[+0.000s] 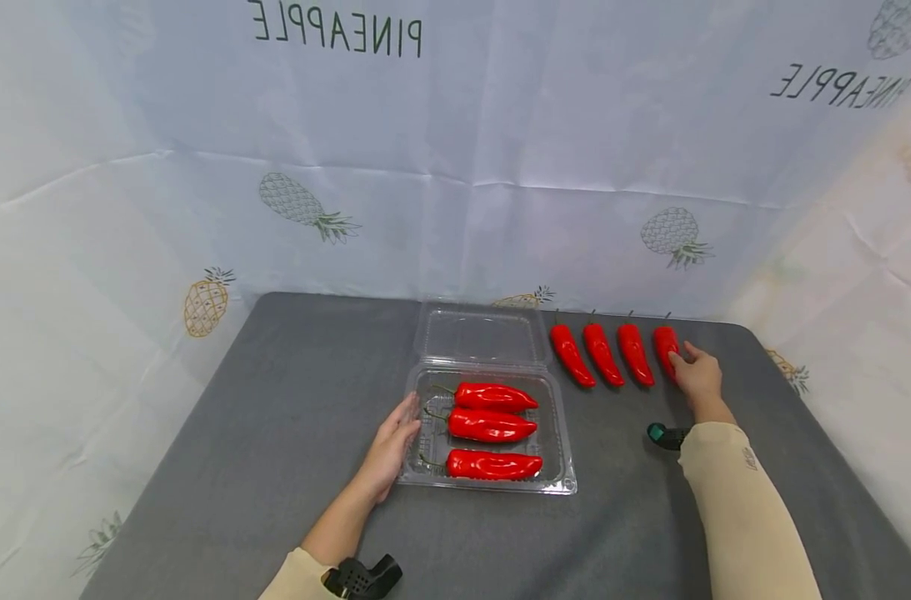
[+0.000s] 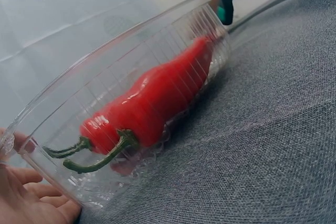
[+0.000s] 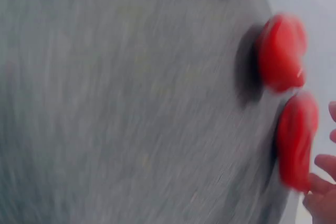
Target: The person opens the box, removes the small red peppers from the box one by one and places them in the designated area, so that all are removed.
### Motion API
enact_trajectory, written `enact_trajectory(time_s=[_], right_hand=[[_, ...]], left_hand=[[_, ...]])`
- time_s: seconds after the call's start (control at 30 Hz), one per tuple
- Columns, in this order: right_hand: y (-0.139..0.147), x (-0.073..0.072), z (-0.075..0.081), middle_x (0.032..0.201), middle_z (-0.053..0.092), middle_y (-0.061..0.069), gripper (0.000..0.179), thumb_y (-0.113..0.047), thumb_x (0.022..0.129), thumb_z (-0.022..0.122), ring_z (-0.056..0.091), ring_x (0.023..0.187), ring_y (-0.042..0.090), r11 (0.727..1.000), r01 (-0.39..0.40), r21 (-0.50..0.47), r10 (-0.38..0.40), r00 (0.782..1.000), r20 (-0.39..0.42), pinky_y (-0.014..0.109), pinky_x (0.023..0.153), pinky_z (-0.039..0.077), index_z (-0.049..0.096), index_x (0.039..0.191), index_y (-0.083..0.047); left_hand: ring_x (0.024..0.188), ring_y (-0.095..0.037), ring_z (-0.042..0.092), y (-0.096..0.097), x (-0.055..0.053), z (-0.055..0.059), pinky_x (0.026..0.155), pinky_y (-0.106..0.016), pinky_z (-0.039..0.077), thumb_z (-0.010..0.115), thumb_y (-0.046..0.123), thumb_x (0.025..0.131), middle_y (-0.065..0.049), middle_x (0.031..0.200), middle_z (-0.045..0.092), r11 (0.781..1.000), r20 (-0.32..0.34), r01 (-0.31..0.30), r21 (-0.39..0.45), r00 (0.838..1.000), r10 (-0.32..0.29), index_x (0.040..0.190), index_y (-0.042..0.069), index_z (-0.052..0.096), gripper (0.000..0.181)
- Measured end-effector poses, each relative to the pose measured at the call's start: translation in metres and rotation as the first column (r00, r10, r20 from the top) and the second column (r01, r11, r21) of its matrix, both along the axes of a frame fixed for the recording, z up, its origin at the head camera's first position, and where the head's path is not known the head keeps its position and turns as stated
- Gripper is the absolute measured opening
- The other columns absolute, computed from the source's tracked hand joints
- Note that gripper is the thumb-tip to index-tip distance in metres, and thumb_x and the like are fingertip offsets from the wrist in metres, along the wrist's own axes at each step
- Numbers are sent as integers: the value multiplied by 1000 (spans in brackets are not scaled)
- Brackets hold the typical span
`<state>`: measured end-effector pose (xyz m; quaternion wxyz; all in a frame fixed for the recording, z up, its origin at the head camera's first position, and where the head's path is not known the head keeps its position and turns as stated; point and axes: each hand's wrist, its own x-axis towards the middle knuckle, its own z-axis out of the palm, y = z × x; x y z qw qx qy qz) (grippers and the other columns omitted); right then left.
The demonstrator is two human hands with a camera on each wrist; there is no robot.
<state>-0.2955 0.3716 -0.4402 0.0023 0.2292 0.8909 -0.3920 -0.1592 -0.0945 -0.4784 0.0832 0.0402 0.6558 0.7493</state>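
My left hand rests against the left side of a clear plastic clamshell box, its fingers fairly straight. Three red chili peppers lie crosswise in the box, green stems to the left; through the box wall the left wrist view shows red peppers. At the back right, my right hand is at the rightmost red chili pepper, thumb by its near end. In the blurred right wrist view, the fingers are spread beside that pepper, and a firm hold does not show.
Three more red chili peppers lie in a row left of the right hand. The box's transparent lid is folded back behind it. A grey cloth covers the table, and a pineapple-print curtain hangs behind.
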Motion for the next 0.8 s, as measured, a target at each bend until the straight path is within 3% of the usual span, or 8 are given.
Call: enact_trajectory(time_s=[0.43, 0.6, 0.8], right_hand=[[-22, 6, 20, 154, 18, 18, 62, -37, 95, 47, 16, 142, 37, 995, -5, -100, -8, 991, -130, 53, 112, 26, 26, 147, -12], [-27, 10, 27, 153, 21, 21, 64, -41, 93, 50, 18, 141, 40, 995, -77, -71, 65, 986, -150, 56, 111, 25, 29, 146, -11], [-40, 16, 38, 153, 20, 20, 65, -44, 93, 48, 16, 140, 43, 979, -195, 64, 202, 970, -134, 63, 108, 23, 30, 146, -11]], left_hand=[[143, -36, 9, 1, 0, 0, 117, -48, 12, 33, 6, 97, -23, 154, 13, 1000, -8, -1, -7, 1000, 1, 147, -5, 14, 54], [144, -33, 9, 1, -1, 0, 117, -47, 12, 33, 5, 97, -21, 155, 12, 1000, 3, -8, 3, 1000, 8, 147, -4, 14, 55], [144, -35, 7, 0, -1, 0, 117, -48, 11, 33, 6, 98, -22, 155, 11, 1000, -9, 6, -20, 1000, -6, 147, -5, 12, 54]])
